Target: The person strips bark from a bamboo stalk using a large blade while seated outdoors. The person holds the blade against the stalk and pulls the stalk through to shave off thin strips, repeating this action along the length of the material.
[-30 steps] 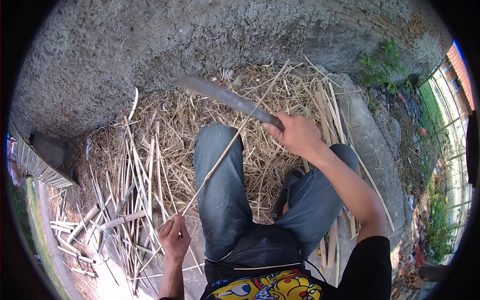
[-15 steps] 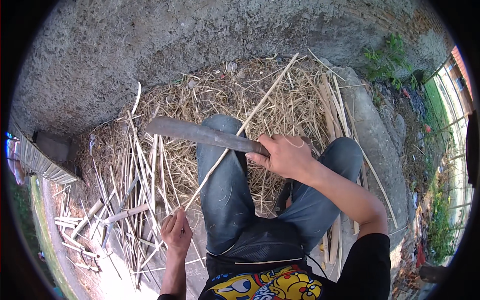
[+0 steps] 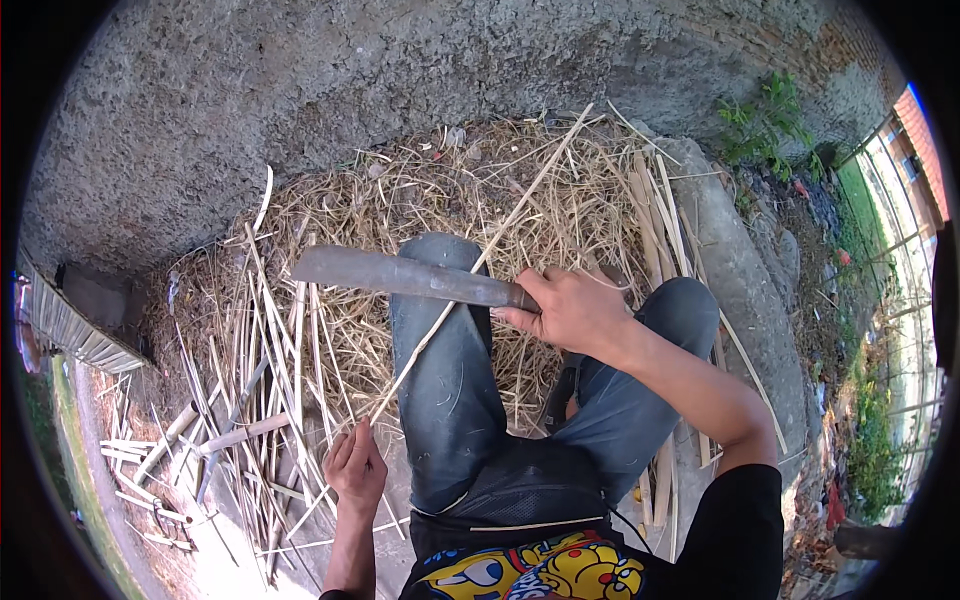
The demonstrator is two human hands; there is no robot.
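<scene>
A long, thin bamboo strip [image 3: 527,203] slants across my left thigh, its far end near the wall. My left hand [image 3: 355,468] is closed at the strip's near end, beside my left leg. In my right hand [image 3: 578,312] I grip a machete [image 3: 400,274] by its handle, most of which my fingers hide. The broad, dark blade points left above my left knee. It crosses over the strip close to the handle; whether the edge touches the strip I cannot tell.
Many pale strips [image 3: 262,400] lie in a loose pile on the left, with thicker bamboo pieces [image 3: 243,434] among them. Shavings [image 3: 440,185] cover the ground before me. Longer slats [image 3: 660,230] lie by my right leg. A rough wall [image 3: 400,75] stands beyond.
The whole view has shifted slightly. The machete blade looks lighter and a little turned. Both hands keep nearly the same places and their grips.
</scene>
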